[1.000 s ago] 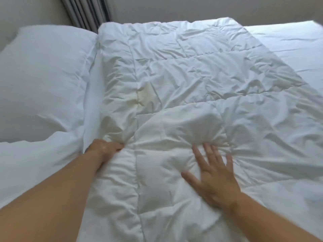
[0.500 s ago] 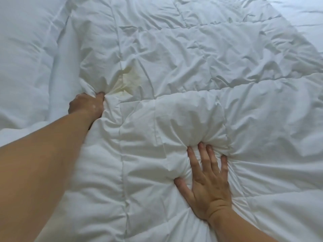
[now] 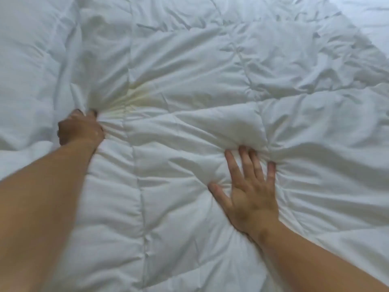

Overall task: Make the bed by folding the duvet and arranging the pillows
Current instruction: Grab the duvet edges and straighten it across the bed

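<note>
Left hand (image 3: pixel 81 129) grips duvet (image 3: pixel 189 91); right hand (image 3: pixel 250 192) presses flat.

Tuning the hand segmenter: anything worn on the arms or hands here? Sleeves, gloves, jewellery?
Nothing worn: left forearm and right forearm are bare to the frame edge, no sleeves, watch or gloves. The right hand shows no rings; the left hand hides its fingers, so unclear there.

Bare left hand (image 3: pixel 81 129), bare right hand (image 3: pixel 250 199). Both forearms uncovered along whole visible length. Left forearm slightly blurred. Right fingers (image 3: pixel 246 163) slim, knuckle creases visible.
</note>
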Action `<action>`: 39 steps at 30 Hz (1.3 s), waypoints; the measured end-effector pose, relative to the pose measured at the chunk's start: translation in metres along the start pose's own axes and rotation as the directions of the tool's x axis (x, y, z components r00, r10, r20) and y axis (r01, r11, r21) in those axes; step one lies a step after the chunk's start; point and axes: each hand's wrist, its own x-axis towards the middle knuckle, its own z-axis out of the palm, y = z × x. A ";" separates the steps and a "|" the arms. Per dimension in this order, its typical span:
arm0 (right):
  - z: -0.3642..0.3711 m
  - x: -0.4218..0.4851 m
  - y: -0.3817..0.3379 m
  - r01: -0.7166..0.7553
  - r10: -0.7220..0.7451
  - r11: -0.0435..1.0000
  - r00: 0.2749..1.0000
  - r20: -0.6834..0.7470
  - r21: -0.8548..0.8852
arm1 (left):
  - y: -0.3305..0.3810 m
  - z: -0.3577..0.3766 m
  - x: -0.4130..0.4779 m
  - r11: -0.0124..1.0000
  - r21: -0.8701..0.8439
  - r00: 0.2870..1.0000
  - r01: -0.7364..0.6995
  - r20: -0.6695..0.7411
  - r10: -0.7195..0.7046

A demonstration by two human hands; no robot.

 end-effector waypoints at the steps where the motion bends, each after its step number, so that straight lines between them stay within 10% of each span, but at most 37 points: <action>1: 0.011 0.004 0.001 0.005 -0.005 1.000 1.000 -0.008 -0.009 | -0.004 0.007 0.009 0.999 0.054 1.000 -0.002 -0.009 0.003; 9: 0.019 0.010 0.004 0.013 -0.011 0.999 0.999 -0.039 0.040 | 0.035 -0.043 -0.019 0.994 0.108 0.998 -0.015 0.056 0.009; 12: 0.013 0.011 0.002 -0.008 0.008 0.999 1.000 -0.012 0.037 | 0.059 -0.052 -0.108 0.928 -0.001 0.927 -0.374 -0.049 0.373; 14: 0.011 0.009 0.002 -0.001 0.001 1.000 1.000 0.020 0.012 | 0.050 -0.022 -0.179 0.792 0.049 0.786 -0.609 0.166 0.595; 24: -0.033 -0.086 0.031 0.130 -0.145 0.989 0.923 0.356 0.067 | -0.059 -0.005 -0.239 0.736 0.322 0.798 -0.596 0.336 0.500; 29: -0.042 -0.238 0.030 0.134 -0.173 0.983 0.902 0.395 0.125 | -0.105 -0.037 -0.332 0.872 0.173 0.807 -0.458 0.493 0.326; 39: -0.071 -0.527 0.070 0.235 -0.251 0.967 0.828 0.501 0.097 | -0.274 -0.043 -0.624 0.684 0.131 0.637 -0.717 0.522 0.567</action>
